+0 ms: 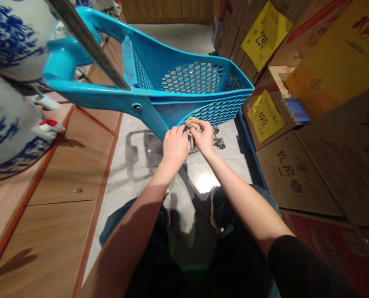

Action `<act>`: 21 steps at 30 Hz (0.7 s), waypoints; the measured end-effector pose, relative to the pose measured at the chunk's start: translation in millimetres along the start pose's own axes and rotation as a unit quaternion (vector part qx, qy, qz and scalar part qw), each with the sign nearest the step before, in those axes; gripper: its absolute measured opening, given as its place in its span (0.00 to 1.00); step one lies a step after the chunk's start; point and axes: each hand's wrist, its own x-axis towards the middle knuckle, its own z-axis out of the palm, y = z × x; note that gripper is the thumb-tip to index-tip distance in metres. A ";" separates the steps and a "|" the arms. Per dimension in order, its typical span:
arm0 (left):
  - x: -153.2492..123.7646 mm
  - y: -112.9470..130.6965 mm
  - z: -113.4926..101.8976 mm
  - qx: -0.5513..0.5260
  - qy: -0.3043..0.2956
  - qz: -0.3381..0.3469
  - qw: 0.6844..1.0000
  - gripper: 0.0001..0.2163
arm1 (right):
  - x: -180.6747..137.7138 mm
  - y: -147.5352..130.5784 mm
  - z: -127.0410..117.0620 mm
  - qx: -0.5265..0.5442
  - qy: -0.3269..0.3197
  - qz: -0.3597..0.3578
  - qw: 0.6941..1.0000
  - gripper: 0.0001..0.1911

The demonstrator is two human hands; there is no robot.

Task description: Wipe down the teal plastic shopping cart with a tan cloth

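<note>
A blue plastic shopping-basket trolley point(159, 99) with honeycomb mesh sides stands before me. At its lower near side, my right hand point(204, 138) pinches a crumpled beige cloth point(192, 122) that is pressed against the mesh. Right beside it, my left hand point(176, 145) lies against the trolley's side, fingers bent and close to the cloth. Its fingertips are partly hidden, so what they grip does not show. A grey metal bar point(91, 45) slants across the trolley's handle end. Below the basket a small caster point(220, 143) shows on the tiled floor.
On the left, large blue-and-white jars point(10, 124) stand on a wooden cabinet point(63, 165). Stacked cardboard boxes point(296, 169) with yellow price signs point(266, 116) line the right, beside a blue pallet edge point(249, 140). My shoes point(214, 209) are on the grey floor below.
</note>
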 end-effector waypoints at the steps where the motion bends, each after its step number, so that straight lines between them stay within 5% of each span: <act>1: -2.1 -0.8 1.7 0.000 0.003 0.006 1.000 0.22 | -2.1 -0.1 -2.1 -0.013 -0.017 0.010 1.000 0.11; 4: -5.7 -3.5 4.2 -0.003 0.009 0.019 1.000 0.21 | -4.4 -6.6 -10.6 -0.055 -0.080 0.027 0.995 0.12; 10: -5.3 -5.5 4.2 0.000 0.003 0.025 1.000 0.21 | -2.9 -30.9 -26.0 -0.108 -0.089 -0.078 0.987 0.18; 16: -3.2 -6.1 3.0 -0.003 0.018 0.030 0.999 0.21 | -12.8 -37.4 -23.7 -0.243 -0.161 -0.039 0.956 0.17; 21: -6.0 -7.3 -6.7 -0.013 0.042 0.018 0.999 0.20 | -11.1 -46.5 -29.7 -0.226 -0.117 -0.106 0.961 0.17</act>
